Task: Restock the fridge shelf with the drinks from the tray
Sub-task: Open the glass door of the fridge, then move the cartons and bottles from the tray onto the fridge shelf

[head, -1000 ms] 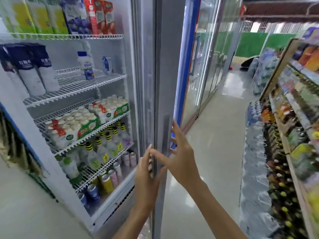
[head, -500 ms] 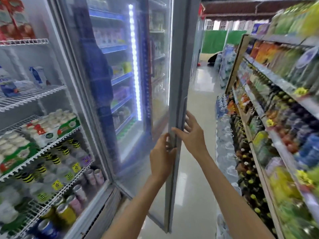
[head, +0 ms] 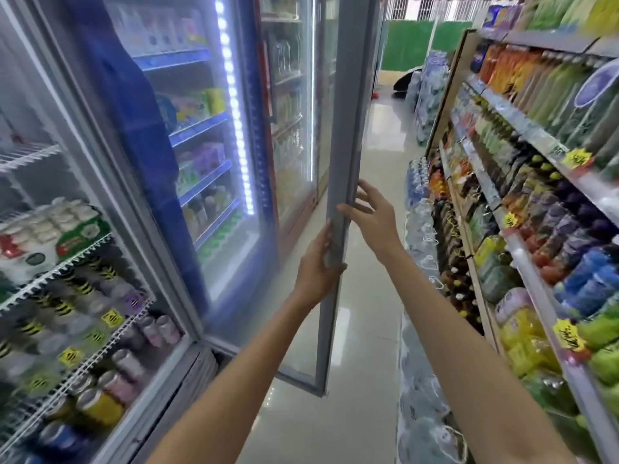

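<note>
The open fridge's glass door (head: 348, 128) stands swung out into the aisle, its edge toward me. My left hand (head: 316, 266) grips that edge, thumb wrapped round its near side. My right hand (head: 373, 217) is higher up, fingers spread, with its thumb touching the same edge. At the left the fridge's wire shelves (head: 77, 259) carry small white bottle packs (head: 40, 236), bottles with yellow-and-black caps (head: 67, 306) and cans (head: 100, 406) lower down. No tray is in view.
A neighbouring fridge with a bright LED strip (head: 231, 95) shows through the glass. A long store shelf (head: 536, 145) full of bottles lines the right side, with water bottle packs (head: 418, 229) on the floor before it. The tiled aisle (head: 368, 313) runs between them.
The door has swung further out from the fridge, with both hands staying on its edge. My view has turned right, so less of the fridge interior shows.
</note>
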